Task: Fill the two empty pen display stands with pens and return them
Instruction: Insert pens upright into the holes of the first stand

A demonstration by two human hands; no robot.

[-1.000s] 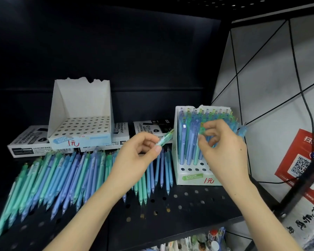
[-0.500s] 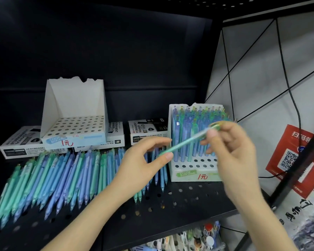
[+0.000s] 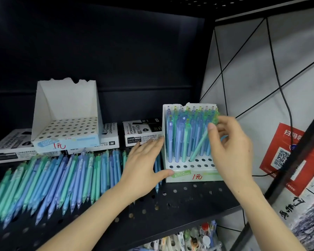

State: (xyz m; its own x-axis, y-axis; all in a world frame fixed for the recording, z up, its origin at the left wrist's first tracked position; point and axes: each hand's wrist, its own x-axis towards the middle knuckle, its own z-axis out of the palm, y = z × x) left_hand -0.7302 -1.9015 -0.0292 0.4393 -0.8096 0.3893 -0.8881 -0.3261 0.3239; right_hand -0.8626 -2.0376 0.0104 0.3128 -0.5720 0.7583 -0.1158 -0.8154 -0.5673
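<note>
Fingers (image 3: 211, 128) of your right hand (image 3: 230, 149) pinching a tilted green pen (image 3: 199, 146), its tip below them in the part-filled stand (image 3: 203, 178), your left hand (image 3: 143, 163) flat, fingers straight, touching that stand's left wall.

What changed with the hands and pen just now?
The green pen passed from the left hand to the right hand, which now pinches it and slants its tip into the part-filled stand. The left hand let go and lies open against that stand's left side. The empty stand and loose pens stayed put.
</note>
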